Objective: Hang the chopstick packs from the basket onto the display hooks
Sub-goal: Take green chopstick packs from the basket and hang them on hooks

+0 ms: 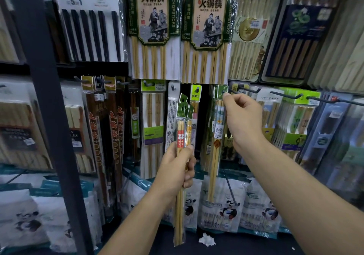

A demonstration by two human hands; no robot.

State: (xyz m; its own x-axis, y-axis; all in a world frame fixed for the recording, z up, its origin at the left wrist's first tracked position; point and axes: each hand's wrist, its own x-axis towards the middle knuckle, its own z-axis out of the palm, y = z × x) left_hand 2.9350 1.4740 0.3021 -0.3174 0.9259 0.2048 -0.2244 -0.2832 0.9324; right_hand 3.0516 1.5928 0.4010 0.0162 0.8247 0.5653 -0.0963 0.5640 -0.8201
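Restocking at a chopstick display [151,28]. The right hand [244,120] pinches the green header of one pack [216,136] against the tip of a hook [239,90]; hanging looks under way. The left hand [177,168] grips a bundle [182,128] of more packs upright, nearby. Next, the header's hole must slide fully onto the hook before release.

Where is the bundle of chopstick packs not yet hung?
Head view, centre: the left hand grips the bundle upright, just left of the pack that the right hand pinches at a hook.
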